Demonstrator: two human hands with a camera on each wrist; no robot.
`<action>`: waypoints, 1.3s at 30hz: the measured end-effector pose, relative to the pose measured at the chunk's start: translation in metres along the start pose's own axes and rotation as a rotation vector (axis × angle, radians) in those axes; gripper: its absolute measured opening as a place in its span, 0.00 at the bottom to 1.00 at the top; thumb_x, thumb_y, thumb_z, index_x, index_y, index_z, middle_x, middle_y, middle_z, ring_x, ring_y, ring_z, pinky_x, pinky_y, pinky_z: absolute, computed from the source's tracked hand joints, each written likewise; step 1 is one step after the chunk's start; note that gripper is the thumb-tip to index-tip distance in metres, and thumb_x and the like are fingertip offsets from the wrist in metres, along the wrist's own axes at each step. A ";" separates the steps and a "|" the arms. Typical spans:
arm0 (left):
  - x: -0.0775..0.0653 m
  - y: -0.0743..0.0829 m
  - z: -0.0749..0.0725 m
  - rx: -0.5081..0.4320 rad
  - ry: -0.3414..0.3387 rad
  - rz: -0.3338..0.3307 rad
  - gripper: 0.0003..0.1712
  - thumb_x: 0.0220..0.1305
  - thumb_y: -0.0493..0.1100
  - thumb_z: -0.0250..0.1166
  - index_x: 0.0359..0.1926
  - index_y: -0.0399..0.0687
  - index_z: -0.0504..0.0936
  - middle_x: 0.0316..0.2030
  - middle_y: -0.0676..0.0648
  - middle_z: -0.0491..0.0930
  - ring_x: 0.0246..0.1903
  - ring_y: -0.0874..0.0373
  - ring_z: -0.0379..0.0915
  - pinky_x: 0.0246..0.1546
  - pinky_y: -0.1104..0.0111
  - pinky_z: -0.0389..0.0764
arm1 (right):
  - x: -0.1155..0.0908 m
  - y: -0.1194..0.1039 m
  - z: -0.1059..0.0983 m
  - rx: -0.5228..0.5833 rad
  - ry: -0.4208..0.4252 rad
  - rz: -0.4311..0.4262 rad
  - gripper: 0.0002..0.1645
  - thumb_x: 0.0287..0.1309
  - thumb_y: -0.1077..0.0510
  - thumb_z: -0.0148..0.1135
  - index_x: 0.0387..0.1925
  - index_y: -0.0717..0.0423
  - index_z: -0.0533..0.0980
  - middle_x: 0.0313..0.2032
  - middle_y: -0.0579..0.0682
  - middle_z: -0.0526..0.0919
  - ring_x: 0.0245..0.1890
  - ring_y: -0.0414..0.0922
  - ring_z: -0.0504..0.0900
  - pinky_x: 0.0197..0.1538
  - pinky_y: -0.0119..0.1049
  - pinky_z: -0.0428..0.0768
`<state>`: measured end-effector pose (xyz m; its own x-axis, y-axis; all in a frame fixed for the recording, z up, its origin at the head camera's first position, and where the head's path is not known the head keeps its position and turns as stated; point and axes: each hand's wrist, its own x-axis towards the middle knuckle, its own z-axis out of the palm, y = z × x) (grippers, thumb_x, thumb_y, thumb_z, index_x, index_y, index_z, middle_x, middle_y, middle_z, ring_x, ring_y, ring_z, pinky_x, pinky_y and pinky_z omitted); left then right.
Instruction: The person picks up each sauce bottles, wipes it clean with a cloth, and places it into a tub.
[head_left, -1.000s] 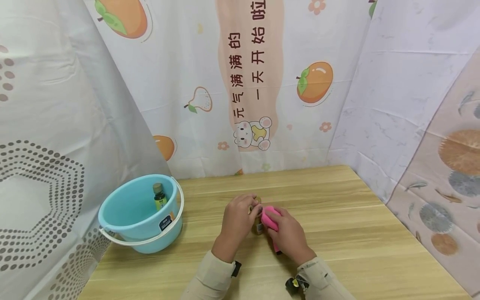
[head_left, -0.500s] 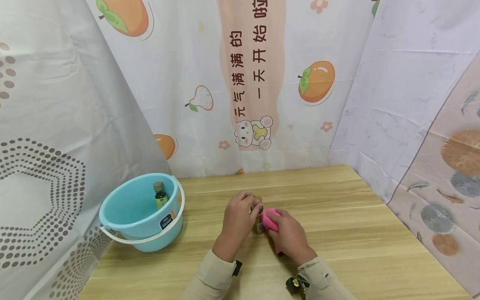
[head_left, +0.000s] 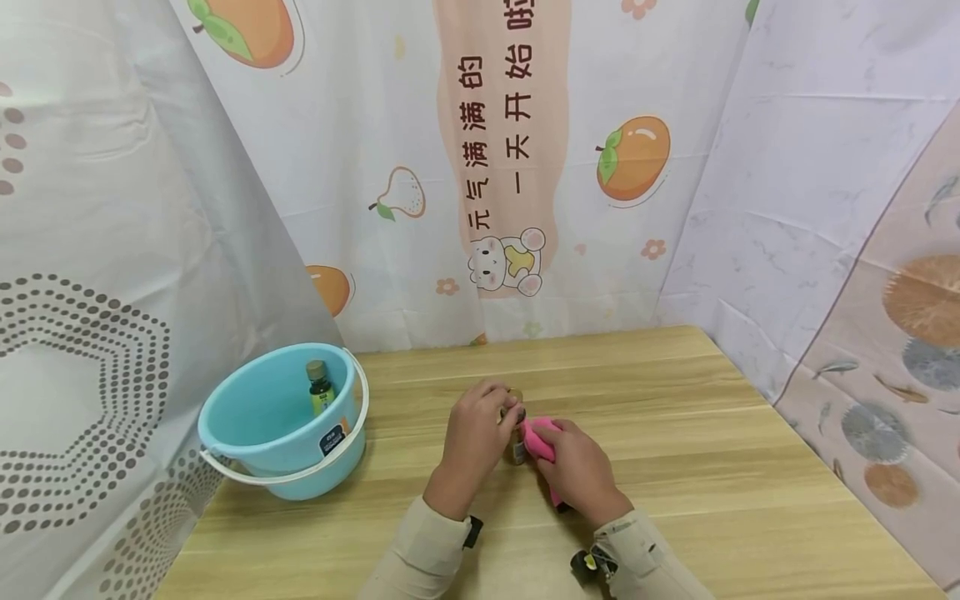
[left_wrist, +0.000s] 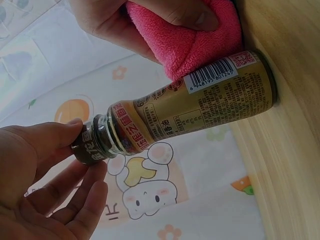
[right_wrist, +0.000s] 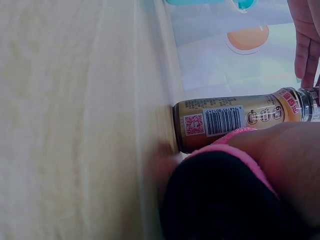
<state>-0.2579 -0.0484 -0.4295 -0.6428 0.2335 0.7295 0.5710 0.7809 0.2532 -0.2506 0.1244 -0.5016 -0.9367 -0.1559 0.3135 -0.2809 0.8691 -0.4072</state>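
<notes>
A small gold-labelled glass bottle of sesame oil (left_wrist: pixel 205 107) stands upright on the table. My left hand (head_left: pixel 474 429) pinches its dark cap (left_wrist: pixel 89 142) between thumb and fingers, steadying it from the top. In my right hand (head_left: pixel 581 471) is a bunched pink cloth (head_left: pixel 538 440), pressed to the bottle's side near the barcode in the left wrist view. A black part of the cloth (right_wrist: pixel 225 200) fills the lower right wrist view and hides the right fingers there.
To the left stands a light blue bucket (head_left: pixel 225 417) with a white handle (head_left: pixel 300 477). Inside it leans a dark bottle (head_left: pixel 321 390) with a green-yellow label. Printed curtains (head_left: pixel 405 275) hang behind the wooden table (head_left: pixel 712 467) and along both sides.
The cloth in my right hand has shifted slightly against the bottle. My left hand keeps its hold on the cap, and the bottle stays in place.
</notes>
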 end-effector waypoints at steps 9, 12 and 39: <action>-0.001 -0.001 0.000 0.012 -0.022 -0.011 0.06 0.60 0.42 0.78 0.30 0.49 0.88 0.43 0.50 0.88 0.42 0.56 0.86 0.42 0.67 0.88 | 0.000 0.000 0.003 -0.009 0.012 0.004 0.28 0.55 0.51 0.79 0.59 0.44 0.84 0.57 0.59 0.83 0.50 0.55 0.86 0.50 0.53 0.87; 0.000 0.000 -0.001 0.016 -0.030 -0.014 0.06 0.61 0.42 0.77 0.30 0.49 0.88 0.43 0.50 0.88 0.43 0.56 0.86 0.43 0.67 0.88 | 0.000 0.000 0.002 -0.001 0.052 -0.010 0.29 0.54 0.53 0.79 0.59 0.45 0.84 0.58 0.59 0.83 0.50 0.55 0.86 0.51 0.53 0.86; 0.002 -0.002 -0.001 -0.028 -0.035 -0.016 0.07 0.60 0.43 0.78 0.31 0.46 0.90 0.43 0.48 0.90 0.43 0.54 0.87 0.45 0.64 0.88 | 0.004 -0.003 -0.006 0.182 0.449 -0.210 0.35 0.48 0.61 0.81 0.61 0.50 0.83 0.63 0.60 0.80 0.57 0.60 0.83 0.56 0.58 0.84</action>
<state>-0.2595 -0.0499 -0.4274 -0.6692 0.2421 0.7026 0.5746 0.7681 0.2825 -0.2525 0.1237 -0.4936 -0.6860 -0.0665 0.7246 -0.5219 0.7389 -0.4262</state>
